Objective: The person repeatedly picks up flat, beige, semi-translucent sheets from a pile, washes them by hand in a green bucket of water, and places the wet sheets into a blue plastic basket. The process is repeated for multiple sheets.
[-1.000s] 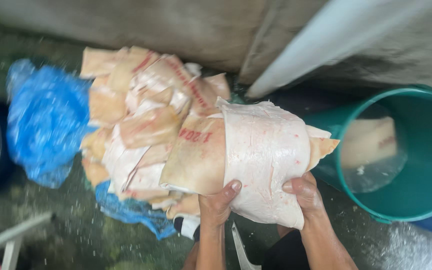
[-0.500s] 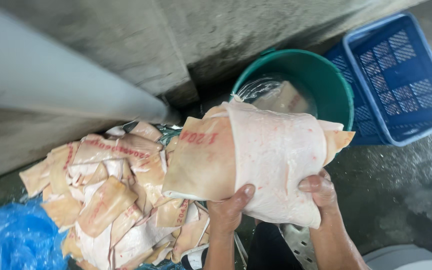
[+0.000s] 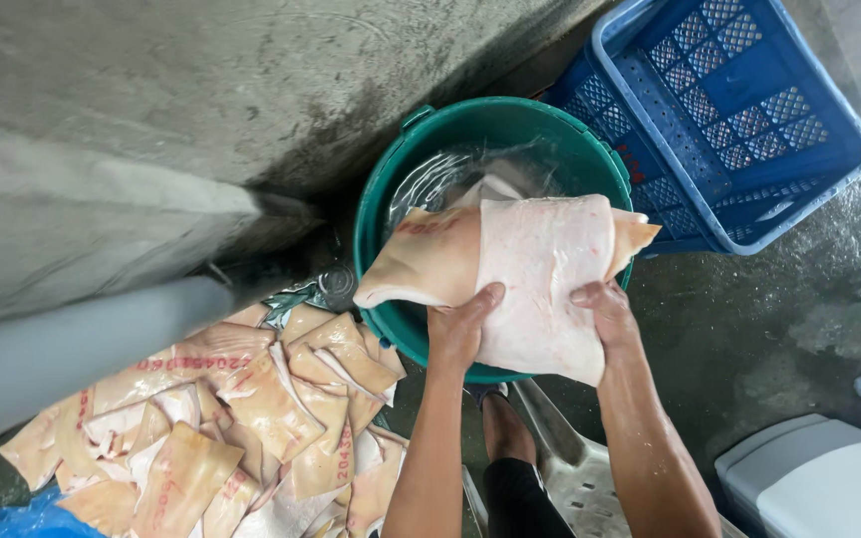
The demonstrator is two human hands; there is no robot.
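Note:
Both my hands hold a large folded slab of pale pork skin (image 3: 530, 269) with red stamps on its tan side. My left hand (image 3: 460, 329) grips its near left edge and my right hand (image 3: 605, 314) grips its near right edge. The slab hangs over a green bucket (image 3: 381, 209) that holds water and another pale piece. A heap of several similar stamped skin pieces (image 3: 251, 408) lies on the wet floor at lower left.
A blue slatted crate (image 3: 739, 110) stands at upper right beside the bucket. A grey concrete wall (image 3: 151, 110) and a grey pipe (image 3: 72, 349) run along the left. White containers (image 3: 819, 478) sit at lower right. Blue plastic (image 3: 22, 518) shows at the bottom left corner.
My view and both hands have swung right, carrying the skin slab from above the heap to over the green bucket. The heap now lies at lower left.

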